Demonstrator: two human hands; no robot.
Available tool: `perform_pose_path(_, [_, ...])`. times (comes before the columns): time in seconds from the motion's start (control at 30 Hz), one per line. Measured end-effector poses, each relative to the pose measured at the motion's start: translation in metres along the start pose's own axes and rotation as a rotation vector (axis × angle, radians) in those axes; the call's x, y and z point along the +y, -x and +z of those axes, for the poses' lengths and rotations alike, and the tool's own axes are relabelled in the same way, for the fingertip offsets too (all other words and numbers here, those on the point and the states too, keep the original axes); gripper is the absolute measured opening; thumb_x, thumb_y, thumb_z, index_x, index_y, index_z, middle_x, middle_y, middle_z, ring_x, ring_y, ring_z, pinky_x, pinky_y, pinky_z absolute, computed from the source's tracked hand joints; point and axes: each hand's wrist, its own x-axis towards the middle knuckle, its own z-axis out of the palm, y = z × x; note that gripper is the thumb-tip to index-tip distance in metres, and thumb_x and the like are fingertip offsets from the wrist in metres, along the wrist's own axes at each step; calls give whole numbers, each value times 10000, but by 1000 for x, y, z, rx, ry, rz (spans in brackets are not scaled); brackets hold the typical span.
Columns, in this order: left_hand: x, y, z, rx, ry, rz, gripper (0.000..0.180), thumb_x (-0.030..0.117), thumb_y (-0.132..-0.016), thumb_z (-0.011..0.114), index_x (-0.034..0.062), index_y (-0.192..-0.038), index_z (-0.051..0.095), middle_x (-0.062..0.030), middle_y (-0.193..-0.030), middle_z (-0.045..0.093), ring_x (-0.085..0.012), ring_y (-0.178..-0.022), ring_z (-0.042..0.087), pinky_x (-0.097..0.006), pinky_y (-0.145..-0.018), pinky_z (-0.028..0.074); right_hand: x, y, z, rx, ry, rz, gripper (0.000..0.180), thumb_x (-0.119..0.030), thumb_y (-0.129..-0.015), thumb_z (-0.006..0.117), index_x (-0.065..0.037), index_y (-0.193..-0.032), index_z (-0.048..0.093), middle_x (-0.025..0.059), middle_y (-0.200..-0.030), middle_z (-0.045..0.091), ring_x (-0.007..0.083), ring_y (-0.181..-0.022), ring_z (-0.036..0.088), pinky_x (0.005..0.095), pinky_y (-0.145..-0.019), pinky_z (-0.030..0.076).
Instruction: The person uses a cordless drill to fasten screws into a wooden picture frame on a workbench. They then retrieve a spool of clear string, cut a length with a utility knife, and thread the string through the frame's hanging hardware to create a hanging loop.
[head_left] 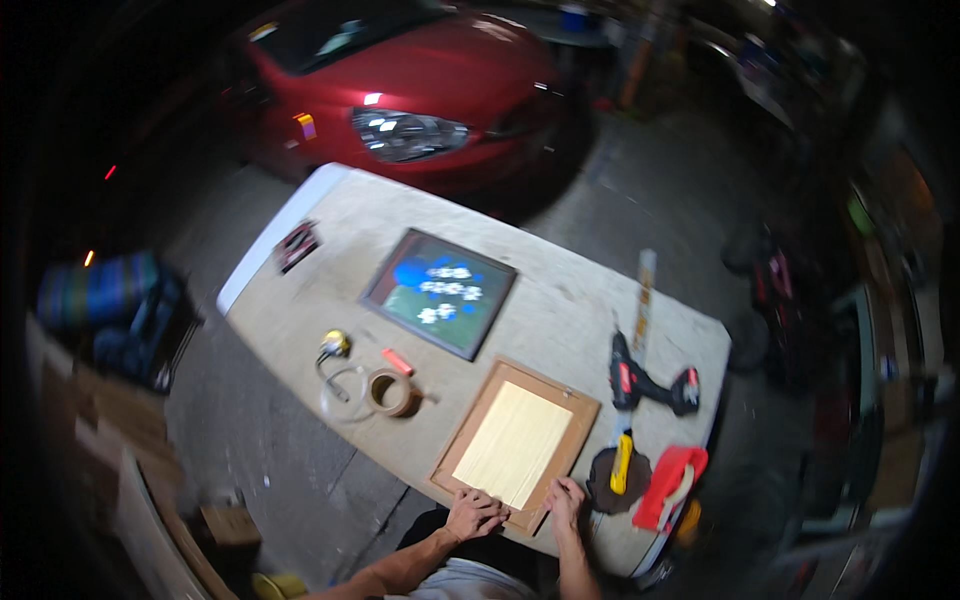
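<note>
A wooden picture frame (449,474) lies at the near edge of the table, with a pale yellow panel (513,445) inside its brown border. My left hand (477,515) is closed over the near edge of this frame, its fingers bent together near the panel's lower end. At the frame's right side, close to the near corner, my right hand (566,500) has its fingers pinched together; whatever is between them is too small to make out. A small metal fitting (568,392) shows on the frame's far edge.
On the table (560,320) are a framed flower picture (440,292), a tape roll (391,392), a tape measure (335,344), a cordless drill (645,380), a yellow-handled tool (621,462), a red tool (670,488) and a ruler (647,300). A red car (420,90) stands beyond.
</note>
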Motion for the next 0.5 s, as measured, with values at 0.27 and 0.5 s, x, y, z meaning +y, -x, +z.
perform_pose_path(0.27, [5,-13,-5,-29,27,25,117,277,-721,700,271,-838,707,80,-867,604,-166,-883,514,-404,-803,312,-16,45,15,-164,-215,-162,76,-67,-892,540,-8,-847,556,7,-635,475,86,-554,452,258,-564,427])
perform_pose_path(0.5, [5,-19,3,-49,-24,72,129,309,-735,678,196,-786,643,20,-836,600,-199,-812,507,-424,-776,302,-11,33,40,84,-103,-318,97,-144,-906,607,-70,-860,565,-79,-656,435,0,-559,360,170,-489,299])
